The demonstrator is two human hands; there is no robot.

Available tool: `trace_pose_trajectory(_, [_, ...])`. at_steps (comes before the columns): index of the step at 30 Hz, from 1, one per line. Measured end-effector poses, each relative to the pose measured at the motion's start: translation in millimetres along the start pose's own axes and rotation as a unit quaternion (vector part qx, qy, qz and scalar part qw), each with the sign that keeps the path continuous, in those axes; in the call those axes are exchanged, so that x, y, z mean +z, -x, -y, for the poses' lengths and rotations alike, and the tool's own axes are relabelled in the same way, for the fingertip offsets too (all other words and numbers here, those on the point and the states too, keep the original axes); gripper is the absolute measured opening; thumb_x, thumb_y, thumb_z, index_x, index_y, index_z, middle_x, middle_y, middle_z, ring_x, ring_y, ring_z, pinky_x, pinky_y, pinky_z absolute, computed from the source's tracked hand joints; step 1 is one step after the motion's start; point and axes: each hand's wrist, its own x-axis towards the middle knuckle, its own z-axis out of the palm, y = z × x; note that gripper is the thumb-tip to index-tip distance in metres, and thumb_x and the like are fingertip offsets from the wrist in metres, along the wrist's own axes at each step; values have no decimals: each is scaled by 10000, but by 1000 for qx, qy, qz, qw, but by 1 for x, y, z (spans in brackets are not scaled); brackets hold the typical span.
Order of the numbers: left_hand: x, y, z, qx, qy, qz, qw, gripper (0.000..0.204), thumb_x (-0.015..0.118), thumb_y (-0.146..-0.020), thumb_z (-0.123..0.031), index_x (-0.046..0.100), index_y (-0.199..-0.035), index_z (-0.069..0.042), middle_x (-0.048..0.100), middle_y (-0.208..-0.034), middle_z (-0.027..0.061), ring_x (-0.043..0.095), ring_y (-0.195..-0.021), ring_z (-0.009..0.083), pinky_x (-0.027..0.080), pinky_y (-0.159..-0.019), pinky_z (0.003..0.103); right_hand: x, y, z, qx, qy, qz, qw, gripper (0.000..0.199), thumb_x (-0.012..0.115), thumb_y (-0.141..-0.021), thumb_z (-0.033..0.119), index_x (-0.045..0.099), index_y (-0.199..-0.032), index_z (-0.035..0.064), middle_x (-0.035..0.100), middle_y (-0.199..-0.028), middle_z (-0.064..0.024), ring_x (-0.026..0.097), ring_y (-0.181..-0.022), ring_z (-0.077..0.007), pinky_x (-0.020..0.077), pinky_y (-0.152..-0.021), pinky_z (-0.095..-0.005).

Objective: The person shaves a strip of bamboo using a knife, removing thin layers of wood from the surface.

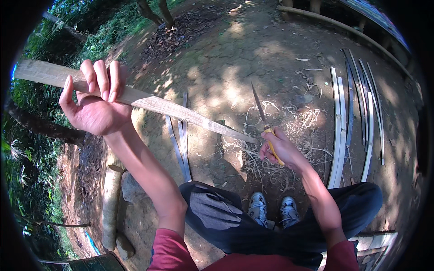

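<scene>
While the left hand [101, 103] curls its fingers round 1 strip [174, 108], the right hand [285, 149] clasps 1 knife [260, 107] beyond 2 shoes [257, 209].

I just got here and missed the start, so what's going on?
A person's left hand holds up a long wooden strip, while the right hand grips a yellow-handled knife. The strip's lower end comes near the right hand; the blade points away from the person, apart from the strip. Curly shavings litter the ground, with more strips lying to the right.
</scene>
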Motion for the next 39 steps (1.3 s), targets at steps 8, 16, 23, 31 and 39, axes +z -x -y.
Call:
trace_pose_trajectory(8, [12, 4, -5, 4, 9, -4, 1000, 360, 513, -850, -302, 314, -643, -86, 301, -548, 21, 260, -431, 106, 271, -385, 200, -12, 27, 20, 13, -223, 253, 941, 263, 454, -970, 325, 380, -1000, 74, 569, -716, -121, 406, -384, -64, 309, -306, -192])
trace_pose_trajectory(16, [-9, 12, -7, 16, -44, -13, 999, 357, 462, -851, -346, 343, -670, -62, 313, -554, 22, 292, -447, 105, 269, -403, 212, -12, 35, 18, -26, 3, 159, 987, 270, 471, -979, 236, 322, -1122, 62, 595, -712, -107, 447, -413, -74, 332, -345, -223])
trace_pose_trajectory(23, [-23, 18, -9, 25, -233, -28, 972, 310, 347, -895, -303, 423, -773, -27, 350, -558, 50, 405, -473, 156, 387, -466, 288, -5, 24, 1, -60, 67, 115, 989, 249, 500, -976, 227, 362, -1081, 48, 626, -750, -60, 453, -432, -71, 338, -372, -222])
trace_pose_trajectory(31, [-9, 18, -8, -2, -343, -29, 939, 415, 324, -848, -194, 389, -1143, 90, 522, -562, 158, 540, -497, 251, 507, -552, 347, 0, 26, 6, -39, 41, 55, 997, 214, 520, -964, 213, 381, -1048, 74, 609, -739, -57, 454, -446, -65, 349, -386, -220])
trace_pose_trajectory(39, [-9, 25, 2, 14, -264, 23, 964, 476, 408, -715, -139, 374, -1157, 34, 404, -505, 79, 358, -426, 163, 350, -475, 312, 4, 13, -18, -2, 25, 3, 1000, 215, 504, -968, 213, 387, -1075, 67, 598, -747, -73, 451, -456, -75, 359, -397, -234])
